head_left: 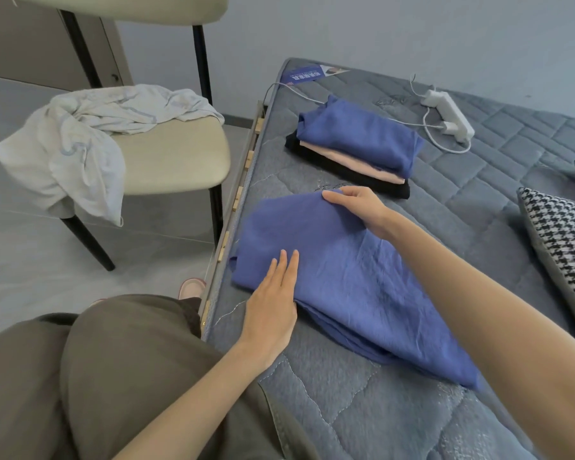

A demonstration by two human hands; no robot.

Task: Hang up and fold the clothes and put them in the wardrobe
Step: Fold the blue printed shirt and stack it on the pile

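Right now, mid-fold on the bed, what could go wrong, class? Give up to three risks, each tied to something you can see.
1. The blue garment lies near the mattress edge; a pull by the right hand, which grips its far edge, could slide it off.
2. The left hand presses flat on wrinkled cloth, so creases may get folded in.
3. The cable lies beside the folded stack and might snag.

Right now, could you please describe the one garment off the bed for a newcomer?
Left of the mattress stands a beige chair. A white garment lies crumpled over its seat. Unlike the folded stack and the blue garment, it is white and off the mattress.
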